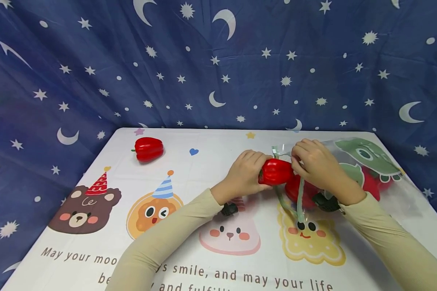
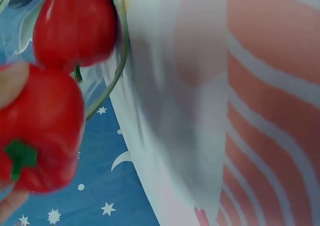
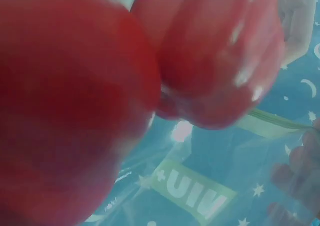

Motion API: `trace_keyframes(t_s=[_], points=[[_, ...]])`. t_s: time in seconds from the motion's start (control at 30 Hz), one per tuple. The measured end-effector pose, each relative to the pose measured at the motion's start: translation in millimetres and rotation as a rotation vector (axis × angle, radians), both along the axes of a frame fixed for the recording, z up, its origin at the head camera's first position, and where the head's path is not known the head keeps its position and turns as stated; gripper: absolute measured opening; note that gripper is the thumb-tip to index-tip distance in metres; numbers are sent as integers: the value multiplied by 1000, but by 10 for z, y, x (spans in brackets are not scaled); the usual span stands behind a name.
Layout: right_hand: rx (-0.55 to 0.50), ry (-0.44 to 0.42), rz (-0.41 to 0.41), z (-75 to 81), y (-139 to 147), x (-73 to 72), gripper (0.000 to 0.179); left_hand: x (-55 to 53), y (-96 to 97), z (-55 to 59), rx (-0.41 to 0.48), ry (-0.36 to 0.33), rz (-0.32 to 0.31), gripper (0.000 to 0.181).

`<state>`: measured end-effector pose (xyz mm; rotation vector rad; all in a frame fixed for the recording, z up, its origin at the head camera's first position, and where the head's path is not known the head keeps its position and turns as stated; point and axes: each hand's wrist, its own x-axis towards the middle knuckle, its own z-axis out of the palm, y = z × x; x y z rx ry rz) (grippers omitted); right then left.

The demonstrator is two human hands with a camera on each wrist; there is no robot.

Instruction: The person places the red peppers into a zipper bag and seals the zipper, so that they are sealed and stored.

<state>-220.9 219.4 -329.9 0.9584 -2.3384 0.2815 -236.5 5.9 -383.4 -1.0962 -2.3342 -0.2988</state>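
Note:
My left hand [image 1: 245, 173] grips a red toy bell pepper [image 1: 276, 171] at the mouth of a clear plastic bag [image 1: 300, 202] with green edging. In the left wrist view, the green stem of this held bell pepper [image 2: 55, 116] faces back toward the palm side. My right hand [image 1: 318, 165] pinches the bag's upper edge with curled fingers, just right of the held pepper. Inside the bag lie several red bell peppers, one red pepper [image 1: 293, 190] close by the opening and another [image 1: 370, 186] deeper in. The bag wall partly veils them.
Another red bell pepper [image 1: 149, 149] lies on its side at the table's back left. The white tablecloth [image 1: 211, 173] carries printed cartoon figures and lettering. A blue curtain [image 1: 189, 81] with moons and stars hangs behind the table's back edge.

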Motion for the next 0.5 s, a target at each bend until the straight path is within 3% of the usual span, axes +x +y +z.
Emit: trace_keyframes(t_s=[0.13,0.23,0.5], points=[[6,6,0,-5,4,-1,4,16,4,3,-66,-56,-31,73],[11,3,-5,-4,7,8,4,38,19,-19,-80,-55,-7,74],[-4,-1,-5,11,6,36,4,99,110,-80,-48,0,182,75]])
